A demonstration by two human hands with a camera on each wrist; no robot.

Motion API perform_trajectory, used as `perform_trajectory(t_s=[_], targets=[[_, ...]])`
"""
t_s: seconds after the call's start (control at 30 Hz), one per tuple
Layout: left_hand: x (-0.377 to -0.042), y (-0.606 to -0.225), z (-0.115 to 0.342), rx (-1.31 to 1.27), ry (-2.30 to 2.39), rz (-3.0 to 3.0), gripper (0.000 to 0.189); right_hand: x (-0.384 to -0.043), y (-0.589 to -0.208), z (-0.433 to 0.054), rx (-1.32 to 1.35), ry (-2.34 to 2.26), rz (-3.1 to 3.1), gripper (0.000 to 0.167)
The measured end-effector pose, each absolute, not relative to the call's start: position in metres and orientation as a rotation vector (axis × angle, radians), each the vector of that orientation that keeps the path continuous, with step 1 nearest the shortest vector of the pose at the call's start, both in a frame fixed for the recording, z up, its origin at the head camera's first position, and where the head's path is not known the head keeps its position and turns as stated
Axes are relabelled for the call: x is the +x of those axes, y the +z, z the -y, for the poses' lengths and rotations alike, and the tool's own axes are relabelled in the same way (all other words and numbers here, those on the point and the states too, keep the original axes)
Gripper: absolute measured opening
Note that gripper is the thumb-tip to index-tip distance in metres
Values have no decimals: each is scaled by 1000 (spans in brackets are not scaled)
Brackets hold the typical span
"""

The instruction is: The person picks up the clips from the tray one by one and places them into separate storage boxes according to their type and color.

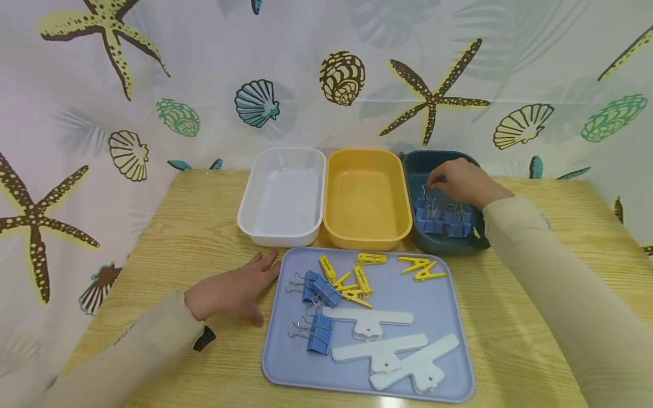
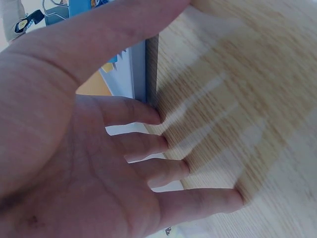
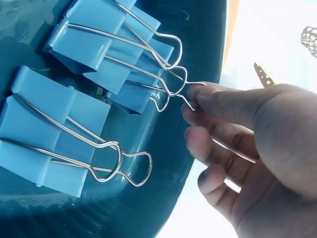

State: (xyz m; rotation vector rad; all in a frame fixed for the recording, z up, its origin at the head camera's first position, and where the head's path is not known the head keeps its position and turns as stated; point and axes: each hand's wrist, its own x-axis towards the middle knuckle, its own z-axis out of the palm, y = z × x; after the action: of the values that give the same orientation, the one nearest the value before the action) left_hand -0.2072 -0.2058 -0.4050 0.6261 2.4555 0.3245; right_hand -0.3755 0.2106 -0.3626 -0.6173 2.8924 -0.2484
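Observation:
My right hand (image 1: 468,182) reaches into the dark teal bin (image 1: 442,245). In the right wrist view its thumb and forefinger pinch the wire handle of a blue binder clip (image 3: 131,97), the farthest in a row of clips. More blue binder clips (image 3: 38,157) lie beside that row, inside the bin. My left hand (image 1: 236,291) rests on the wooden table by the left edge of the lavender tray (image 1: 272,362), fingers spread and holding nothing. Blue binder clips (image 1: 320,333) lie on the tray's left side, close to that hand.
Yellow clothespins (image 1: 371,259) are scattered over the tray's upper part. White bag clips (image 1: 380,351) lie on its lower part. A white bin (image 1: 246,224) and a yellow bin (image 1: 367,243) stand left of the teal one. Behind the table (image 1: 199,209) hangs a sea-patterned cloth (image 1: 301,56).

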Motion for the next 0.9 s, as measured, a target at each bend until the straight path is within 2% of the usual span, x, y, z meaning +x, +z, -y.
perform_trajectory(t_s=[0.4, 0.9], targets=[[-207, -404, 206, 642, 320, -2459, 105, -375, -363, -208, -603, -227, -2879, 22], [-205, -401, 206, 659, 318, -2456, 104, -381, -367, -205, -569, -233, -2801, 37]])
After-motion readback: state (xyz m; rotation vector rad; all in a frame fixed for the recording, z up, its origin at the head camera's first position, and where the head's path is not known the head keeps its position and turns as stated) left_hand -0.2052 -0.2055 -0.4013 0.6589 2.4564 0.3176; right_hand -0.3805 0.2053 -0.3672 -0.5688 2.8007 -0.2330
